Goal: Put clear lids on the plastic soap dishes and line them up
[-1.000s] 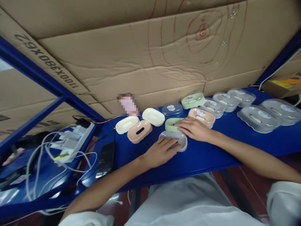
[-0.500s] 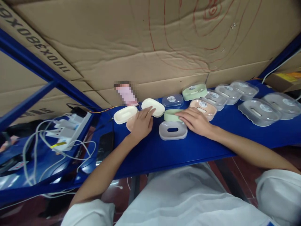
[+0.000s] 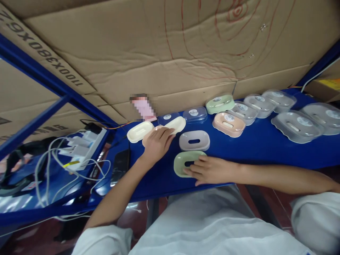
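Observation:
My right hand (image 3: 212, 170) lies near the front edge of the blue shelf (image 3: 260, 148), fingers pressed on a green soap dish (image 3: 183, 163) with a slot in it. My left hand (image 3: 157, 143) is farther back, its palm over a pink soap dish (image 3: 147, 139). Its fingertips grip the near edge of a cream soap dish (image 3: 175, 123), which sits tilted. A grey slotted dish (image 3: 194, 140) lies between the two hands, touched by neither. Another cream dish (image 3: 138, 131) lies to the left of my left hand.
Along the back stand a lidded pink dish (image 3: 228, 124), a lidded green dish (image 3: 220, 103), two clear lids (image 3: 193, 114) and several clear trays (image 3: 293, 125) to the right. A power strip with white cables (image 3: 79, 150) and a dark phone (image 3: 119, 166) lie left. A cardboard wall (image 3: 170, 56) rises behind.
My right hand has pulled the green dish from behind the grey dish to the front edge. My left hand left the grey dish, moved back-left onto the pink dish and reached the cream one.

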### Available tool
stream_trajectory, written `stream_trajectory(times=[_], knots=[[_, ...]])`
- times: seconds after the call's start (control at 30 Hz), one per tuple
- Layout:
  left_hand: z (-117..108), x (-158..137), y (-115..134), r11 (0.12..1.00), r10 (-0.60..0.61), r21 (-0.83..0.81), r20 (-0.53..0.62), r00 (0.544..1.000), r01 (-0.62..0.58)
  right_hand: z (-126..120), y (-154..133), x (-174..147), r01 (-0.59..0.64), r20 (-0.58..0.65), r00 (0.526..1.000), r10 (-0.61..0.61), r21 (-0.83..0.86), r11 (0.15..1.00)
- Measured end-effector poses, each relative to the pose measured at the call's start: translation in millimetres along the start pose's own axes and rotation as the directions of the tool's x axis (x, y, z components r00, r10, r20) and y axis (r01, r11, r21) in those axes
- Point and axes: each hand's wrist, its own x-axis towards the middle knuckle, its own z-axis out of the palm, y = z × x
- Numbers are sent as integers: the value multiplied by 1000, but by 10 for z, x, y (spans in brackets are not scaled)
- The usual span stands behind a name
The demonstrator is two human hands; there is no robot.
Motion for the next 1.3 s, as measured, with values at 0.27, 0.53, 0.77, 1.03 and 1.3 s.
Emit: stream_trajectory(times=[0.27, 0.53, 0.77, 1.03, 1.3], knots=[[-105, -173, 94, 991, 128, 35, -87, 988, -126, -147, 523, -111, -426, -115, 880, 461, 239, 873], [-11, -207, 541, 851, 525, -50, 130, 841, -523, -279, 677, -100, -638, -195, 606, 771, 461, 617], [21, -249, 602, 791, 610, -60, 169, 774, -609, -328, 616, -143, -499, -166, 803, 573, 339, 798], [-37, -163, 386, 875, 481, -63, 223, 848, -480, 32, 340, -55, -207, -1, 978, 208, 101, 973], [8, -101, 259, 911, 412, -123, 349, 842, -395, 135, 308, -27, -181, 70, 981, 180, 16, 983]])
